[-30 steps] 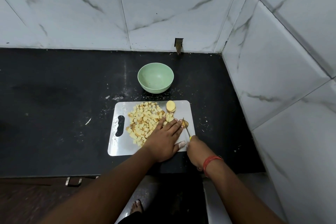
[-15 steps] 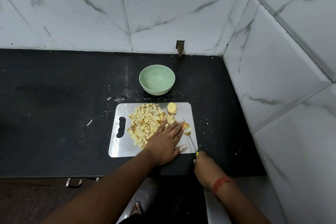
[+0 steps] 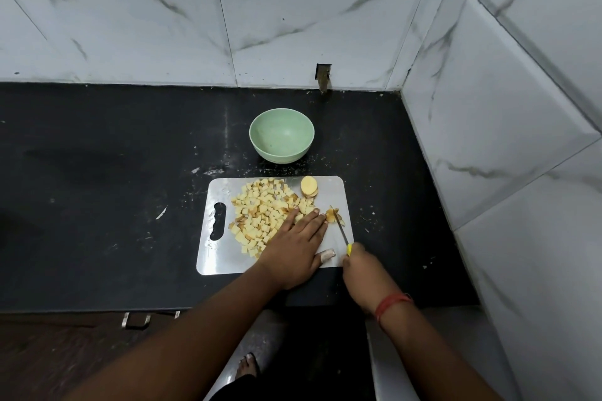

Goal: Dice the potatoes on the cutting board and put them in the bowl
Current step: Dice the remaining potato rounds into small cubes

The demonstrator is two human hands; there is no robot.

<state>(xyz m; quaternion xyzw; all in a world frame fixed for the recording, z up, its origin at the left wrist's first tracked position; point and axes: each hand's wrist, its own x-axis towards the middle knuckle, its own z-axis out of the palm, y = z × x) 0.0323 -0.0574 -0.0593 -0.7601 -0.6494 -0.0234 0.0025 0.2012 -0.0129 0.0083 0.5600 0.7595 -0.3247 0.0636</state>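
So the black countertop [image 3: 97, 172] takes up most of the view, with the steel cutting board [image 3: 338, 185] sitting near its front edge and the green bowl [image 3: 282, 135] just behind the board, nothing in it from what I can see. Most of the board is covered by a big pile of diced potato [image 3: 260, 212] on its left-middle part, and there's a stack of uncut slices [image 3: 308, 186] at the back right corner. The left hand [image 3: 294, 247] lies flat, fingers straight and together, palm down over the right edge of the pile, fingertips pointing away toward the bowl. Right hand [image 3: 360, 265] is wrapped around the yellow handle of a knife [image 3: 341, 231], blade running up and slightly left. The bit that matters is the little potato scrap [image 3: 333, 215] sitting right at the blade's tip, just to the right of the left fingertips, so the knife hand is clearly the one on it. I'd guess the next cut goes there, and those left fingers are pretty close to the edge, so worth watching.
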